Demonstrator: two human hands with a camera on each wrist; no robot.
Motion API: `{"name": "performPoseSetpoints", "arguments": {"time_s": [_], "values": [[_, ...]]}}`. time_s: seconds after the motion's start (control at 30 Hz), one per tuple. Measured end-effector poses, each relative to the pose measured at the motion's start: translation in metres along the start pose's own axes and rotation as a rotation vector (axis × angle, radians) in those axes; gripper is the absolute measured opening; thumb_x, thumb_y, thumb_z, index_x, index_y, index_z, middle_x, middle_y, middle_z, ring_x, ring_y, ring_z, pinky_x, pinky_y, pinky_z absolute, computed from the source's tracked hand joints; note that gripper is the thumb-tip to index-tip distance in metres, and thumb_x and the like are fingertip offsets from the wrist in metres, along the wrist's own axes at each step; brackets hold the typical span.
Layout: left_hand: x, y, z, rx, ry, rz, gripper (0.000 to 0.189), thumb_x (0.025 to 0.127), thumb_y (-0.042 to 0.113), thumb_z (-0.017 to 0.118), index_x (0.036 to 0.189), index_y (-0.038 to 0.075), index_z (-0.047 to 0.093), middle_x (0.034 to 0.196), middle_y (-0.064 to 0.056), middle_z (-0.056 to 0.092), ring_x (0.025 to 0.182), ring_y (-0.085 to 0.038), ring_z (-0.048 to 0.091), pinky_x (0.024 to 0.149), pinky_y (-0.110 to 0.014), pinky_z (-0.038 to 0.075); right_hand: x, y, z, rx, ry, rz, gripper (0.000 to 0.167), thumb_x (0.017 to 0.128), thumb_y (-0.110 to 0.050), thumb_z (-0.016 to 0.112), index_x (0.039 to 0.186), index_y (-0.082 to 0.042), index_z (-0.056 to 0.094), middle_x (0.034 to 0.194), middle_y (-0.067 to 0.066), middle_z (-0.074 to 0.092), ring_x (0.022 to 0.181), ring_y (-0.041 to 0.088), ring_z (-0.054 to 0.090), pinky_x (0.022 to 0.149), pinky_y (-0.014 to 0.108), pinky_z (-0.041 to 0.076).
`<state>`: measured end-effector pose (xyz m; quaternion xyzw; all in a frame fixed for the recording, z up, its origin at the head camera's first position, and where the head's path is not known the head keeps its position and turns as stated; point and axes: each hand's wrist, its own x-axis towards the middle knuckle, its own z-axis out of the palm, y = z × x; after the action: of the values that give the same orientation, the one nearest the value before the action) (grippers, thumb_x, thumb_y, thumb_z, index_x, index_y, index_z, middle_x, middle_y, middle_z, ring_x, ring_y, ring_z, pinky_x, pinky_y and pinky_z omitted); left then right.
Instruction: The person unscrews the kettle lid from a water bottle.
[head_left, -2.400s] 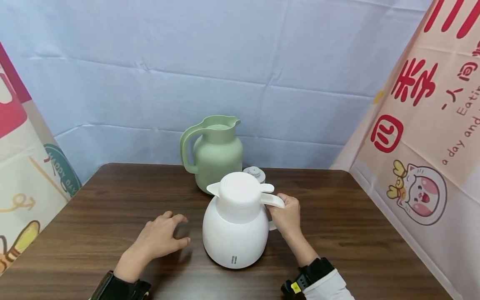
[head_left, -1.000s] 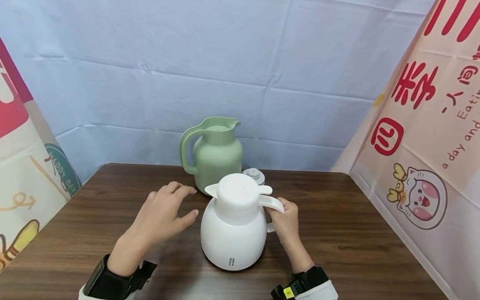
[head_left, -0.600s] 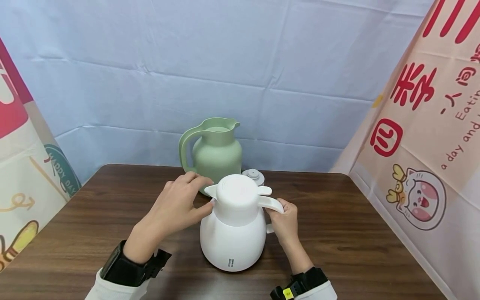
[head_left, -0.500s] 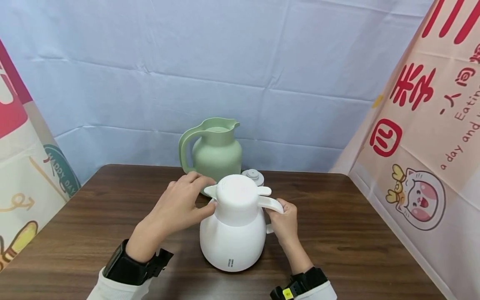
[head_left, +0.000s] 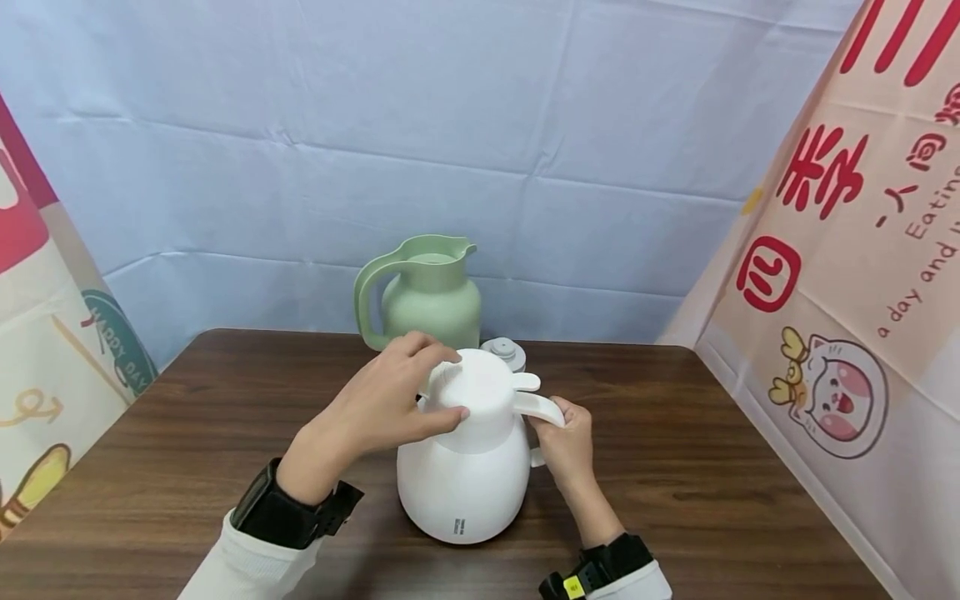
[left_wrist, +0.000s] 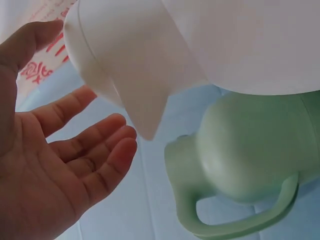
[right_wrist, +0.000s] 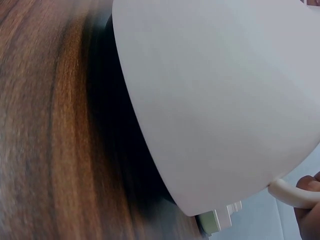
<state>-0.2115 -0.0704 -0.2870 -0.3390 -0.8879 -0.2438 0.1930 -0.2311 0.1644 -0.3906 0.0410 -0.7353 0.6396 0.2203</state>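
A white thermos jug point(head_left: 463, 492) stands upright on the dark wooden table, its round lid point(head_left: 489, 382) in place. The handle point(head_left: 542, 408) points right, and my right hand point(head_left: 572, 446) grips it; in the right wrist view, fingers point(right_wrist: 311, 186) curl around its lower end. My left hand point(head_left: 378, 408) is at the lid from the left, thumb in front and index finger over the top. Seen from the left wrist, thumb and index fingertips are right at the lid's edge, the other fingers spread near the spout point(left_wrist: 145, 112), and the palm is apart from it.
A green jug point(head_left: 433, 304) stands close behind the white one, its handle toward the left. Beside it is a small grey-white round piece point(head_left: 504, 352), partly hidden by the white jug. A pale blue cloth point(head_left: 300, 167) hangs behind the table point(head_left: 675, 467), with printed cloths at both sides.
My left hand has risen from the table on the left and moved right, past the spout to the lid. My right hand keeps its grip on the handle; the jug stays put.
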Motion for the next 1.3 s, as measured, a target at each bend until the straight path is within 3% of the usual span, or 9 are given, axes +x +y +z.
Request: {"name": "performPoseSetpoints", "arguments": {"time_s": [0.43, 0.8, 0.97, 1.1, 1.3], "values": [[0.020, 0.007, 0.011, 0.035, -0.076, 0.054, 0.057, 0.073, 0.048, 0.073, 0.117, 0.014, 0.060, 0.111, -0.003, 0.050, 0.098, -0.018, 0.048, 0.074, -0.034, 0.046, -0.001, -0.001, 0.002, -0.003, 0.007, -0.018, 0.038, 0.080, 0.005, 0.065, 0.052, -0.008, 0.043, 0.044, 0.001, 0.038, 0.043, 0.010, 0.030, 0.044, 0.023, 0.028], [0.030, 0.016, 0.016, 0.207, -0.080, 0.092, 0.052, 0.075, 0.051, 0.066, 0.114, 0.016, 0.062, 0.101, -0.002, 0.053, 0.086, -0.018, 0.050, 0.061, -0.034, 0.045, -0.002, -0.004, 0.003, 0.001, 0.005, -0.002, 0.037, 0.080, 0.007, 0.064, 0.052, -0.007, 0.044, 0.045, -0.001, 0.037, 0.043, 0.008, 0.031, 0.044, 0.023, 0.028], [0.037, 0.020, 0.019, 0.264, -0.072, 0.070, 0.046, 0.079, 0.055, 0.060, 0.108, 0.019, 0.064, 0.093, 0.000, 0.053, 0.080, -0.017, 0.050, 0.061, -0.034, 0.041, -0.003, -0.009, 0.004, 0.003, 0.001, -0.020, 0.038, 0.078, 0.010, 0.061, 0.051, -0.007, 0.041, 0.044, -0.001, 0.036, 0.042, 0.008, 0.029, 0.043, 0.022, 0.025], [0.043, 0.023, 0.021, 0.261, -0.080, 0.053, 0.043, 0.080, 0.056, 0.059, 0.103, 0.020, 0.064, 0.092, 0.001, 0.054, 0.080, -0.016, 0.051, 0.060, -0.033, 0.041, 0.000, 0.001, 0.002, -0.013, 0.008, -0.036, 0.036, 0.078, 0.008, 0.062, 0.051, -0.006, 0.043, 0.044, 0.000, 0.038, 0.042, 0.009, 0.031, 0.042, 0.022, 0.026], [0.051, 0.027, 0.024, 0.295, -0.107, 0.017, 0.049, 0.080, 0.063, 0.056, 0.101, 0.019, 0.064, 0.086, 0.003, 0.051, 0.077, -0.015, 0.051, 0.057, -0.032, 0.042, 0.000, 0.001, 0.001, -0.074, 0.047, -0.057, 0.036, 0.076, 0.007, 0.062, 0.051, -0.007, 0.042, 0.044, -0.002, 0.037, 0.041, 0.009, 0.031, 0.041, 0.022, 0.026]]}}
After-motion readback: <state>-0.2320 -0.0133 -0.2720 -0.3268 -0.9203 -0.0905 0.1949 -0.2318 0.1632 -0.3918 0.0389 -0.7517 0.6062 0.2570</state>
